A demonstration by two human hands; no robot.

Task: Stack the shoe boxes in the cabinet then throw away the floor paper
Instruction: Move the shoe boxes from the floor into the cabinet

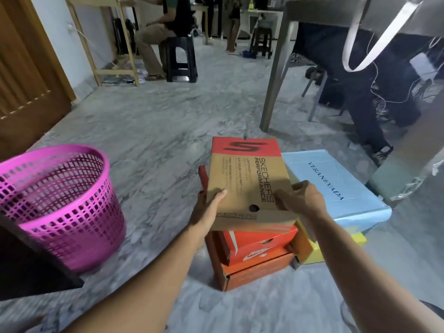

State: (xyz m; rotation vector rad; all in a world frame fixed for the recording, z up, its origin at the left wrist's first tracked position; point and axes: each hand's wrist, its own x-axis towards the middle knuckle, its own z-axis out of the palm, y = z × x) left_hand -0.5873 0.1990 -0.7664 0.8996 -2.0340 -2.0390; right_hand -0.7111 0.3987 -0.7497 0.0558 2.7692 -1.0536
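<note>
Head view: A brown and red Skechers Performance shoe box (247, 179) is held at its near end by both hands. The left hand (208, 205) is wrapped round the left edge, thumb laid on the lid. The right hand (303, 197) is curled over the right near corner, fingers pressed on the lid. The box is seen resting on, or just above, a stack of two orange shoe boxes: an orange-red Nike box (254, 243) on top of a darker orange box (254, 270), which stands on the grey marbled floor (156, 131). Whether contact is made with the Nike box cannot be told. Just to the right, a light blue box marked VERANEVADA (336, 188) is seen lying on a yellow box (314, 255). A pink perforated waste basket (60, 203) stands on the floor to the left, well apart from the stack. A grey table leg (276, 75) is noted beyond the boxes, and a seated person (163, 32) on a dark stool (181, 58) in the background.
</note>
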